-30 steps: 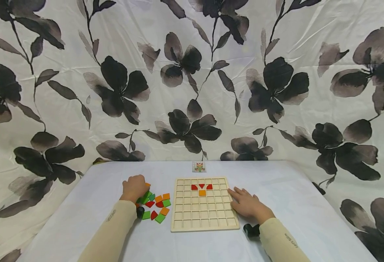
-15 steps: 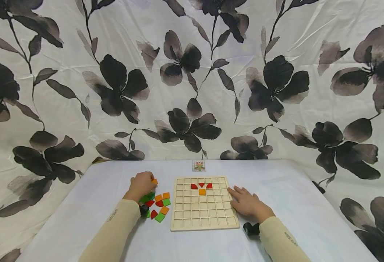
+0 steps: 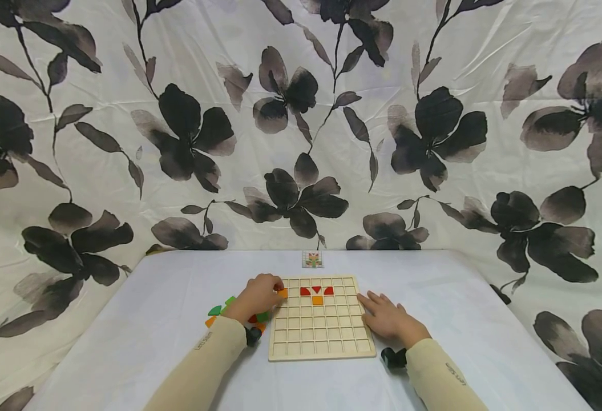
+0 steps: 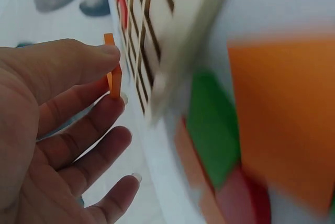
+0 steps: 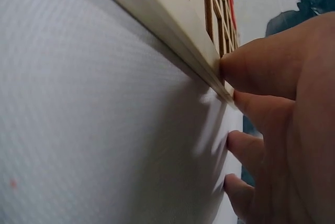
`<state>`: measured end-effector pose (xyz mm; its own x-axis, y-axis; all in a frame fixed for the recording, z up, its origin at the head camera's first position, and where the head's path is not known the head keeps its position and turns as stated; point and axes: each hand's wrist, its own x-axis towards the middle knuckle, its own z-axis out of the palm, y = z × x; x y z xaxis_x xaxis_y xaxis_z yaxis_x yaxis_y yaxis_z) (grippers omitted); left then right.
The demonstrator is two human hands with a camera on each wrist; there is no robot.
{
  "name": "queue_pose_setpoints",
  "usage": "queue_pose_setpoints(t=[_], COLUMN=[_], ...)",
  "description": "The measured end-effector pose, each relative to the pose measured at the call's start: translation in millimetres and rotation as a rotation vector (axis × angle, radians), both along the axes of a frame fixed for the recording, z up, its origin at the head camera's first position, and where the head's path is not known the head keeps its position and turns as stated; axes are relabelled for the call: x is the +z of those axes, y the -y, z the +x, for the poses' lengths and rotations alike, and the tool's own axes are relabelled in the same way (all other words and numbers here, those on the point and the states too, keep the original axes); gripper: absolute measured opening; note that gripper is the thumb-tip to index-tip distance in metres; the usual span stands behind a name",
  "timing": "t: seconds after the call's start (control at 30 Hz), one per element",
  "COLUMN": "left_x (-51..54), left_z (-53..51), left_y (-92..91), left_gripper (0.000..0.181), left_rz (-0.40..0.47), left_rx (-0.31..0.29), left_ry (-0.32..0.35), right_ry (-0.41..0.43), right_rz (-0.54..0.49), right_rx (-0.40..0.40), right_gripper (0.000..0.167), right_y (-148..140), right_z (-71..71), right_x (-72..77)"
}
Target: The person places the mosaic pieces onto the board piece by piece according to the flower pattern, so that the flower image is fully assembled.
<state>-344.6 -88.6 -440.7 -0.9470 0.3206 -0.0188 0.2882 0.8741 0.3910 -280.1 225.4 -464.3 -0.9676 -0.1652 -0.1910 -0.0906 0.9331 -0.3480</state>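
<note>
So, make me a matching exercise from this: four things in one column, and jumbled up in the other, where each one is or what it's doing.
1. Left hand
2. Right hand
3. Pattern card
4. Loose tiles

A. beyond the board's far edge
B. pinching an orange tile
C. scattered left of the board
D. touching the board's right edge

Pairs: 1-B, 2-D, 3-A, 4-C
</note>
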Motion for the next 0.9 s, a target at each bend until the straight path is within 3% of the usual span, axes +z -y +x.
queue_pose_setpoints(t=[0.2, 0.43, 0.9], left_x=[-6.4, -6.2, -9.9], left_z=[2.8, 1.8, 1.3], left_y=[-18.9, -36.5, -47.3], left_gripper=[0.023, 0.019, 0.014], left_rz=[-0.002, -0.023, 0.005], left_rx=[-0.091, -0.166, -0.199], left_ry=[-0.024, -0.07, -0.068], right_ry=[-0.006, -0.012, -0.011], right_rz=[-0.005, -0.008, -0.019], right_rx=[-0.001, 0.005, -0.001], right_gripper=[0.055, 0.055, 0.055], right_y=[-1, -2, 0], right_z=[-0.9, -1.7, 0.3], right_x=[-2.3, -2.4, 0.1])
